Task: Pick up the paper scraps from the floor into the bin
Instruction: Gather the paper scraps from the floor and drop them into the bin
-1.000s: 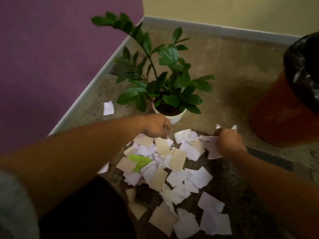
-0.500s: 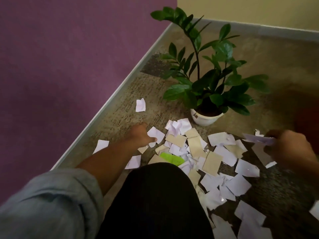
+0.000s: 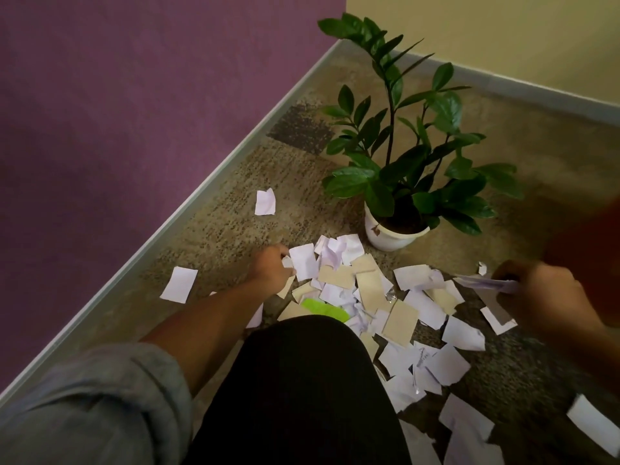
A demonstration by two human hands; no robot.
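Observation:
Several white and tan paper scraps (image 3: 369, 290) lie in a heap on the carpet, with one green scrap (image 3: 323, 308) among them. My left hand (image 3: 271, 270) is at the heap's left edge, fingers pinched on a small white scrap (image 3: 288, 262). My right hand (image 3: 540, 290) is at the right, shut on a bundle of white scraps (image 3: 486, 283) held just above the floor. Only a blurred orange-red edge of the bin (image 3: 597, 256) shows at the far right.
A potted plant (image 3: 402, 156) in a white pot (image 3: 385, 238) stands just behind the heap. Single scraps lie apart near the purple wall (image 3: 100, 129): one (image 3: 265, 202) farther back, one (image 3: 178, 284) at left. My dark-clad knee (image 3: 302, 380) covers the near part of the heap.
The view has swung left, so the bin has slid almost out of frame. My left hand moved to the heap's left edge and pinched a scrap. My right hand keeps its bundle.

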